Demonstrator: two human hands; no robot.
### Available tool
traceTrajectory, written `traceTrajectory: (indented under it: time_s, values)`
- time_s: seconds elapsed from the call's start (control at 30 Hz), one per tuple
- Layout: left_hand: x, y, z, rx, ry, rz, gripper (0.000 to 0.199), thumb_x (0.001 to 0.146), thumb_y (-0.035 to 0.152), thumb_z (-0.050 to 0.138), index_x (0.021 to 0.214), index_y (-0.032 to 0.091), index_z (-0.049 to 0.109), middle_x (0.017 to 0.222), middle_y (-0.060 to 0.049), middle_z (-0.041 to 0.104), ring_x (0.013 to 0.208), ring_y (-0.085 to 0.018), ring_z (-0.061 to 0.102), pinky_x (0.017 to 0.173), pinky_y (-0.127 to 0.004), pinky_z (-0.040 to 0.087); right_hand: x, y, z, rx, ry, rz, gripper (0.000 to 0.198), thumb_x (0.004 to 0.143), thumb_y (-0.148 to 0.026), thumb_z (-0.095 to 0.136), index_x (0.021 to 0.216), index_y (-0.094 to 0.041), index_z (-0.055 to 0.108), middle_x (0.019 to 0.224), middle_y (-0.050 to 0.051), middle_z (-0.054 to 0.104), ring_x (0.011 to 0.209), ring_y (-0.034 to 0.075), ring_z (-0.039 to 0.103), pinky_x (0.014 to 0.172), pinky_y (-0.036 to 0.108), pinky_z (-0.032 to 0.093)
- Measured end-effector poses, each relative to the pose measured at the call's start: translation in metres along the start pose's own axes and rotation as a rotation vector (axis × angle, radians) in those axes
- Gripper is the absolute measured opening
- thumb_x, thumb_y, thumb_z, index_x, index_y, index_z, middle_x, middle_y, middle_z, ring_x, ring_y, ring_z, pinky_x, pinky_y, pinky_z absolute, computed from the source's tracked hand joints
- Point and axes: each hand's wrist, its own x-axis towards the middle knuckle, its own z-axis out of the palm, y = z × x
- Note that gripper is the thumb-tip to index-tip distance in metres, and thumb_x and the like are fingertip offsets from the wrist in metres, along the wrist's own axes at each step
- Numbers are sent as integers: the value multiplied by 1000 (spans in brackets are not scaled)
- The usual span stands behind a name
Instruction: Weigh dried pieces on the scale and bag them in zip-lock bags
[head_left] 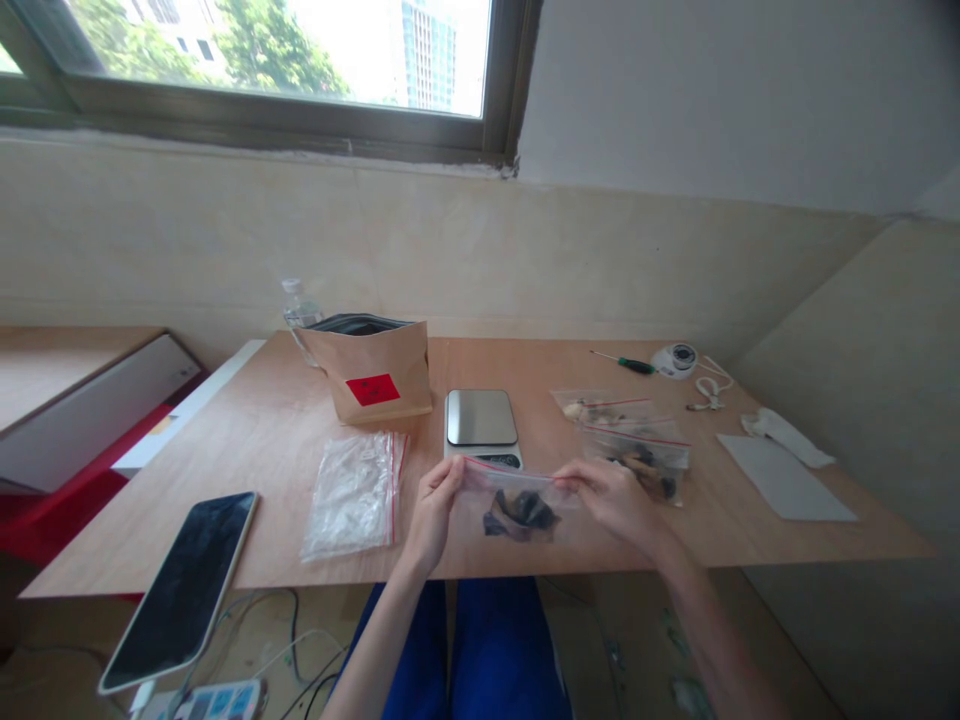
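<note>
Between my two hands hangs a clear zip bag (pixel 517 515) with a red seal line, dark dried pieces lying in its bottom. My left hand (pixel 436 500) pinches the bag's top left corner. At the top right, the fingers of my right hand (pixel 604 492) close on the seal edge. Just behind the bag stands a small digital scale (pixel 481 420) with a bare metal plate; the bag's top covers part of its front. Two filled zip bags, one with pale pieces (pixel 604 405) and one with dark and brown pieces (pixel 649 465), lie beyond my right hand.
A stack of flat zip bags (pixel 352 495) lies left of my hands, behind it an open kraft pouch (pixel 375 365) and a bottle (pixel 296 305). A tablet (pixel 187 585) overhangs the front left edge. Screwdriver (pixel 634 365), white camera (pixel 673 360) and white paper (pixel 784 475) lie right.
</note>
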Motion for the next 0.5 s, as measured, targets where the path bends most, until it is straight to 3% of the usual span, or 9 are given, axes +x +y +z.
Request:
traceTrajectory:
  time_s: [0.07,0.13,0.23,0.27,0.33,0.4,0.43,0.5]
  values:
    - [3,1,2,-14,-136,-102,34,84,45,51,74,16,65,72,-5,66,72,-17,61,72,-28,44,-8,19,-20,-12,-3,46,24,85,-28,46,79,-26,69,76,1,72,69,19,66,65,28,49]
    - [6,6,0,29,-195,-124,37,85,47,49,77,15,66,72,-6,67,72,-18,62,71,-29,45,-19,46,-44,-35,5,94,26,84,-36,46,78,-26,70,82,3,73,74,21,67,67,30,51]
    - [11,21,-12,152,-131,-21,39,86,48,46,76,16,66,72,-6,67,71,-17,62,70,-28,45,-39,86,-71,-186,-20,216,35,81,-50,46,76,-26,71,81,7,72,74,25,66,66,35,51]
    - [13,28,-18,210,-95,31,39,87,47,46,74,16,66,73,-6,66,71,-17,61,69,-27,45,-45,94,-74,-319,60,252,41,80,-54,43,81,-25,71,83,10,71,77,28,65,67,39,50]
    - [17,43,-32,334,7,153,38,88,45,44,74,17,66,74,-5,66,72,-16,59,70,-26,45,-56,97,-65,-594,330,314,52,83,-56,35,100,-19,68,103,17,67,97,36,60,78,49,46]
    - [23,63,-46,456,169,289,35,88,43,44,77,17,65,77,-4,65,75,-15,59,73,-26,45,-62,85,-39,-755,578,358,56,87,-51,33,118,-13,59,127,21,51,116,39,47,89,56,39]
    - [28,75,-53,514,271,363,34,89,42,43,80,18,64,81,-4,66,78,-15,59,75,-27,45,-64,77,-22,-764,626,378,54,88,-48,35,123,-12,54,135,21,45,120,39,44,92,55,38]
    - [42,100,-64,653,483,499,30,89,40,42,92,19,63,92,-4,66,85,-16,59,78,-28,45,-65,64,13,-735,587,386,51,89,-46,36,125,-14,52,139,20,39,121,38,43,91,54,39]
